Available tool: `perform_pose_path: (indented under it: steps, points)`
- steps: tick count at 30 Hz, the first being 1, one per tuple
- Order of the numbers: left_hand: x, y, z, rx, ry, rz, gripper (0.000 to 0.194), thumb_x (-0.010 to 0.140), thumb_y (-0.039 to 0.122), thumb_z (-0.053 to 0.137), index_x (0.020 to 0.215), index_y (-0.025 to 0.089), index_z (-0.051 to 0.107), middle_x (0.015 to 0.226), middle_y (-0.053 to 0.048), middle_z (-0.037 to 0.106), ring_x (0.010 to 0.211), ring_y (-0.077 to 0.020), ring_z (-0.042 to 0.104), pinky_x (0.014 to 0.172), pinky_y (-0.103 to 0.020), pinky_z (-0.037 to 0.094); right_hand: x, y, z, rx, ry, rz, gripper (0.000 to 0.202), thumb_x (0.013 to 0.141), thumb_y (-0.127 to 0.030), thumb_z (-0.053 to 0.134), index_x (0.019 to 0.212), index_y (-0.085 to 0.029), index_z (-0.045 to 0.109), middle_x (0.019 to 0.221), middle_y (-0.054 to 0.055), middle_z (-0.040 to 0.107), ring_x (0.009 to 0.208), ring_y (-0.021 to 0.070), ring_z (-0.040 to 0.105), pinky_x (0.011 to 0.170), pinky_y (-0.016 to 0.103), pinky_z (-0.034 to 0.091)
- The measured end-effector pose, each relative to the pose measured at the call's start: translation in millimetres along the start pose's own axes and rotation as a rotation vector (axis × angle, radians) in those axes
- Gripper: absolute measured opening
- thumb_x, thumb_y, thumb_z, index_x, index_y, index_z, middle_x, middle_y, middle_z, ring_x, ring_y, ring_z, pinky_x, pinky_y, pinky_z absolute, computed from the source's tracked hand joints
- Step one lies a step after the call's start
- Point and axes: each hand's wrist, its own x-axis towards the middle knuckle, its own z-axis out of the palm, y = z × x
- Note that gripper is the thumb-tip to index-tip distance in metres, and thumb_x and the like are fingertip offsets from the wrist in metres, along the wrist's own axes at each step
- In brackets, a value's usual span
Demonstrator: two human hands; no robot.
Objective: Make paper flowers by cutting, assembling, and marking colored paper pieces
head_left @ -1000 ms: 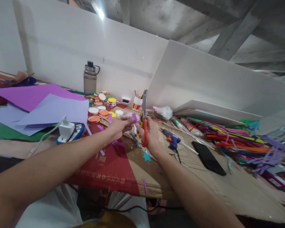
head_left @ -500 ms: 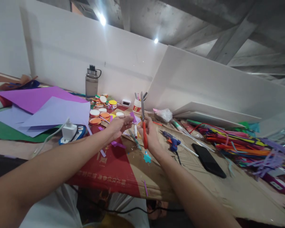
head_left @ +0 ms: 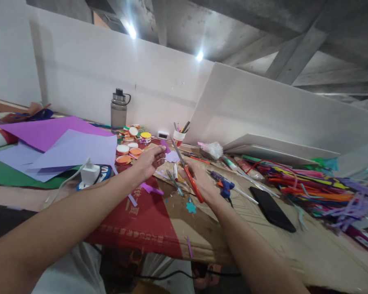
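Note:
Between the thumb and fingers of my left hand (head_left: pixel 151 160) is a small purple paper piece (head_left: pixel 165 145). My right hand (head_left: pixel 196 175) is closed around the red-orange handles of a pair of scissors (head_left: pixel 192 179), whose metal blades point up and to the left, apart from the purple piece. A pale lilac paper piece (head_left: pixel 172 156) lies beyond the hands. Below them on the cardboard are a teal pen (head_left: pixel 175 183) and a turquoise star-shaped cutout (head_left: pixel 190 206). Purple scraps (head_left: pixel 152 189) lie on the red area.
Purple sheets (head_left: pixel 76 149) and a white plug (head_left: pixel 89 173) are at left. Behind stand a bottle (head_left: pixel 118 112) and a cup of pens (head_left: pixel 178 136). Rightward lie a blue glue gun (head_left: pixel 225 185), a black phone (head_left: pixel 272 209) and colourful strips (head_left: pixel 313 179).
My left hand has moved slightly left with the purple piece. The scissors have tilted from nearly upright to leaning left, their handles lower and further right.

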Motion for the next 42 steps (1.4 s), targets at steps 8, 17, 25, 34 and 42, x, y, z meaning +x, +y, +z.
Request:
perform_pose_path:
  steps: [8, 17, 25, 34, 42]
  points:
    - [1.7, -3.0, -1.7, 0.012, 0.024, -0.022, 0.012, 0.065, 0.01, 0.07, 0.072, 0.014, 0.061, 0.062, 0.003, 0.061, 0.05, -0.0052, 0.054, 0.044, -0.016, 0.04, -1.6, -1.1, 3.2, -0.052, -0.048, 0.014, 0.049, 0.089, -0.053, 0.052, 0.123, -0.019, 0.061, 0.095, 0.008, 0.068, 0.09, 0.0242, 0.06, 0.082, 0.037, 0.044]
    - [0.2, -3.3, -1.3, 0.047, 0.019, -0.016, 0.013, 0.064, 0.01, 0.071, 0.071, 0.014, 0.061, 0.063, 0.003, 0.061, 0.045, -0.0031, 0.049, 0.04, -0.014, 0.037, -1.2, -0.9, 6.3, -0.037, -0.045, 0.007, 0.037, 0.088, -0.051, 0.053, 0.108, -0.021, 0.065, 0.089, 0.006, 0.067, 0.083, 0.0224, 0.06, 0.077, 0.035, 0.044]
    - [-1.3, -4.9, -1.6, 0.043, 0.011, -0.015, 0.009, 0.065, 0.012, 0.07, 0.072, 0.012, 0.064, 0.064, 0.002, 0.062, 0.044, -0.0023, 0.047, 0.04, -0.014, 0.037, -1.4, 2.4, 8.1, 0.0, -0.041, 0.003, 0.034, 0.087, -0.05, 0.054, 0.103, -0.023, 0.067, 0.087, 0.004, 0.067, 0.077, 0.0194, 0.059, 0.071, 0.031, 0.045]
    - [-0.4, -6.0, -2.6, 0.044, 0.02, -0.021, 0.01, 0.065, 0.012, 0.07, 0.072, 0.012, 0.064, 0.063, 0.002, 0.062, 0.046, -0.0032, 0.05, 0.042, -0.015, 0.036, 0.3, 1.1, 7.7, -0.009, -0.045, -0.012, 0.038, 0.087, -0.052, 0.053, 0.107, -0.022, 0.067, 0.081, 0.004, 0.066, 0.078, 0.0218, 0.059, 0.07, 0.034, 0.047]
    - [0.8, -6.2, -1.5, 0.027, 0.016, -0.01, 0.009, 0.065, 0.01, 0.069, 0.072, 0.012, 0.063, 0.059, 0.003, 0.059, 0.048, -0.0035, 0.05, 0.042, -0.014, 0.035, -1.3, -0.9, 7.6, -0.001, -0.084, 0.03, 0.036, 0.088, -0.05, 0.051, 0.103, -0.02, 0.064, 0.072, 0.001, 0.059, 0.07, 0.0185, 0.056, 0.065, 0.031, 0.046]
